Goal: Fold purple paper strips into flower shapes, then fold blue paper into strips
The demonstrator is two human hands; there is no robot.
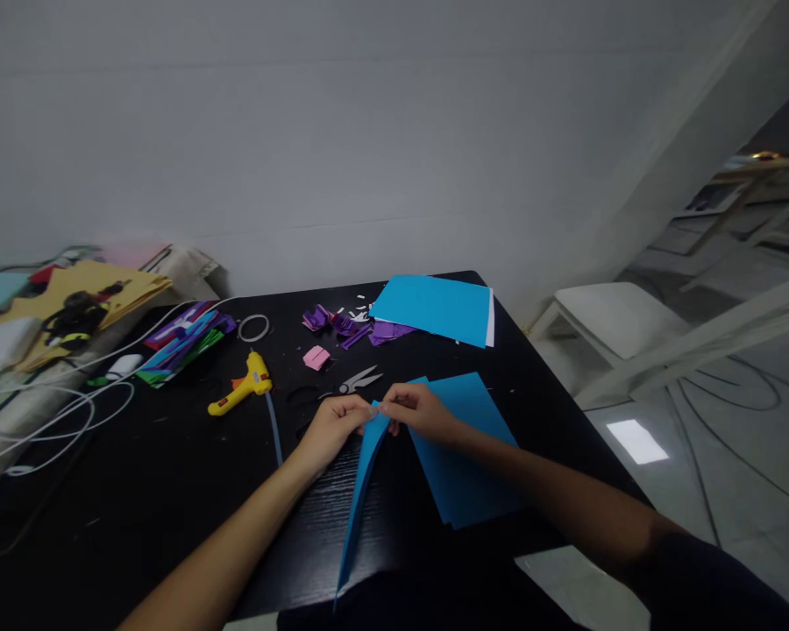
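Note:
Between my two hands a folded blue paper sheet (363,478) stands on edge, its long side running down toward my body. My left hand (337,427) pinches its far end from the left. From the right, my right hand (421,412) pinches the same end, thumbs close together. Under my right forearm lie blue paper sheets (470,421), partly hidden by the arm. Just beyond my hands are scissors (360,379) with their blades apart. A small pink paper stack (316,357) sits past them.
A yellow glue gun (240,386) lies to the left, near a tape ring (253,328). Purple paper pieces (348,324) and a large blue sheet (434,307) are at the back. Coloured papers (184,342) and white cables (72,407) crowd the left. A white chair (601,320) stands right.

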